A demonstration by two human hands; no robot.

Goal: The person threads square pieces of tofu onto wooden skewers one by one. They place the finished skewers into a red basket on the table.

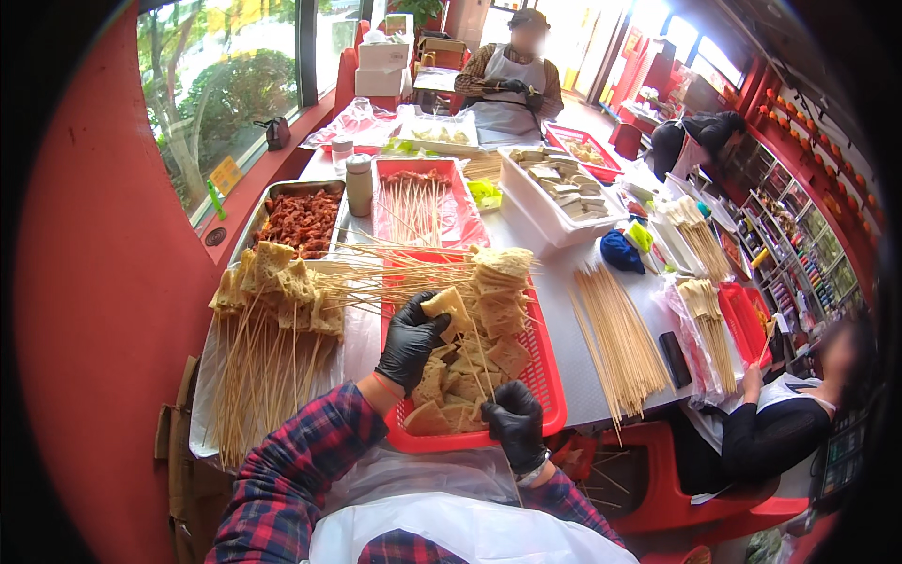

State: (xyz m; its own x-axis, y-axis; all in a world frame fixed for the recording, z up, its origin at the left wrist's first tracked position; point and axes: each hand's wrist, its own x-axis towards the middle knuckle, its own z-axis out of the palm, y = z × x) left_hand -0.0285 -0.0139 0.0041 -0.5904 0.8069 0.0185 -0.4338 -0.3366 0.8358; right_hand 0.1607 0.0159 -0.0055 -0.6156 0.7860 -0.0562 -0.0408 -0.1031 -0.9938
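Note:
My left hand (411, 347), in a black glove, pinches a porous tan bread-like slice (449, 310) above a red plastic basket (473, 443). Two thin bamboo skewers run from the slice down to my right hand (518, 423), also black-gloved, its fingers closed on them near the basket's front edge. Loose tan pieces (451, 384) lie in the basket below. Skewered slices (502, 282) are stacked across its far part, their sticks pointing left. More skewered slices (271, 282) rest on a plastic-lined tray to the left, sticks towards me.
Bare bamboo skewers (624, 345) lie to the right beside a dark case (674, 359). Beyond are a metal tray of red meat (303, 218), a grey bottle (359, 185) and a white bin (557, 229). One person sits opposite, one at right; another bends over farther back.

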